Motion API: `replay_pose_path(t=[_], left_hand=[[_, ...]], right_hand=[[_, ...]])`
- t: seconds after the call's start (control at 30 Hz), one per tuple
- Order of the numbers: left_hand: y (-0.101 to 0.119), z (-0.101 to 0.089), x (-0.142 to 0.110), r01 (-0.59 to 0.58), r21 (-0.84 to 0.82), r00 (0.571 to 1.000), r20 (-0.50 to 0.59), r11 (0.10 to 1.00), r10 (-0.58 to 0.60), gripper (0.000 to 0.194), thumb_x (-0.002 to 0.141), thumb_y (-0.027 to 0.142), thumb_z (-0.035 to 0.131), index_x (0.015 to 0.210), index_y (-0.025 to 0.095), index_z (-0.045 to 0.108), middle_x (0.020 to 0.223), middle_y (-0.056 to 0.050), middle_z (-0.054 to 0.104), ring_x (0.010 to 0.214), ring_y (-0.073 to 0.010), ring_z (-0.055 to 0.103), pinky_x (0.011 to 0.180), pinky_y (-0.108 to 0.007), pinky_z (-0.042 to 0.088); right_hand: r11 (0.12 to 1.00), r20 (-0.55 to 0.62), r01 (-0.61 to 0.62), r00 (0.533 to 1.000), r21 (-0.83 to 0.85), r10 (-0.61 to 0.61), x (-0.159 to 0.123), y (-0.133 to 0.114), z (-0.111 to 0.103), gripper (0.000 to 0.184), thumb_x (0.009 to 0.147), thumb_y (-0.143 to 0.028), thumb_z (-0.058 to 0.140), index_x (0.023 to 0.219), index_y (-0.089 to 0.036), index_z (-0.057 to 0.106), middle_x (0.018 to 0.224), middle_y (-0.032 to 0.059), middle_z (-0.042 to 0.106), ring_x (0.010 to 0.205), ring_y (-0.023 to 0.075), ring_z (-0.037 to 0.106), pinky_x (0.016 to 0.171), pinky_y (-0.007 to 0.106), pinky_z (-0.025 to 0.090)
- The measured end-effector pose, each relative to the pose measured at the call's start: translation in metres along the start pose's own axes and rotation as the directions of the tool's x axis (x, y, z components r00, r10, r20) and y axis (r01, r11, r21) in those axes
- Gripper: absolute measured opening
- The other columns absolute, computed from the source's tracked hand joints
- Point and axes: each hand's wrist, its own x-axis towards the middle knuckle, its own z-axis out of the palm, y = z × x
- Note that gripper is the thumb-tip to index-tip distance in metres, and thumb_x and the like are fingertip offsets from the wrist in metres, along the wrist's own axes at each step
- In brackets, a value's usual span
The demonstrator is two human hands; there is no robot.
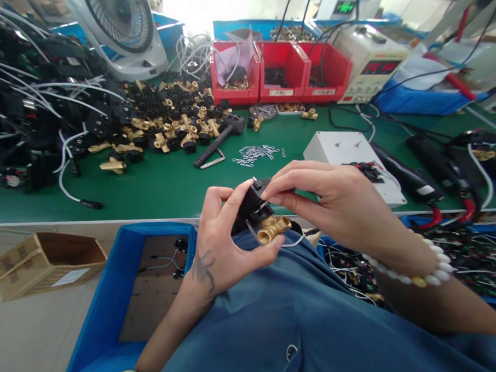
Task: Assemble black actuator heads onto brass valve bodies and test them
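My left hand (222, 253) is closed around a brass valve (270, 230) with a black housing (252, 202) joined to it, held above my lap at the bench's front edge. Its thumb presses under the brass body while the fingers wrap the black part. A thin metal pin sticks out beside the brass, and a white cable (294, 243) trails below. My right hand (334, 196) pinches at the housing's upper right side; whatever sits between those fingertips is hidden. Beyond the hands lie a pile of wire clips (257, 152), a black mallet (221, 139) and an L-shaped metal key (213, 160).
Brass valves (183, 128) are heaped at the back left, beside black cabled units (26, 102) and a fan (122, 32). Red bins (283, 91) and a power supply (370, 65) stand behind. A white switch box (332, 149) sits right; a blue crate (101, 302) is below left.
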Motion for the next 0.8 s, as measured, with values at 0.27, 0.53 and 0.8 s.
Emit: replay_pose_path(t=[0.27,0.53,0.8], left_hand=[[-0.028,0.019,0.001,0.133,-0.155,0.991,0.007,0.979,-0.134,0.073,0.074,0.039,0.079,0.141,0.024,0.055,0.116,-0.005,0.053,0.105,-0.02,0.062,0.084,-0.033,0.061],[-0.054,0.044,0.006,0.276,-0.269,0.956,-0.019,0.923,-0.291,0.072,0.072,0.036,0.078,0.138,0.02,0.056,0.118,-0.007,0.049,0.114,-0.0222,0.058,0.085,-0.032,0.062],[-0.063,0.054,0.0,0.288,-0.291,0.955,0.016,0.912,-0.296,0.073,0.073,0.038,0.079,0.14,0.021,0.054,0.12,-0.008,0.048,0.116,-0.0233,0.058,0.089,-0.034,0.062]], right_hand=[[0.981,-0.121,-0.142,0.985,-0.133,0.126,-0.009,0.055,0.013,0.059,0.095,-0.044,0.064,0.149,-0.022,0.053,0.123,0.0101,0.068,0.108,0.0232,0.067,0.094,0.04,0.058],[0.574,0.168,-0.212,0.827,-0.791,0.536,-0.034,0.1,0.028,0.089,0.081,-0.058,0.077,0.147,-0.004,0.052,0.128,0.0291,0.062,0.118,0.0418,0.062,0.099,0.05,0.052],[0.62,0.247,-0.178,0.807,-0.764,0.536,-0.032,0.089,0.025,0.076,0.08,-0.038,0.08,0.144,-0.006,0.055,0.113,0.0264,0.065,0.103,0.0409,0.066,0.087,0.047,0.053]])
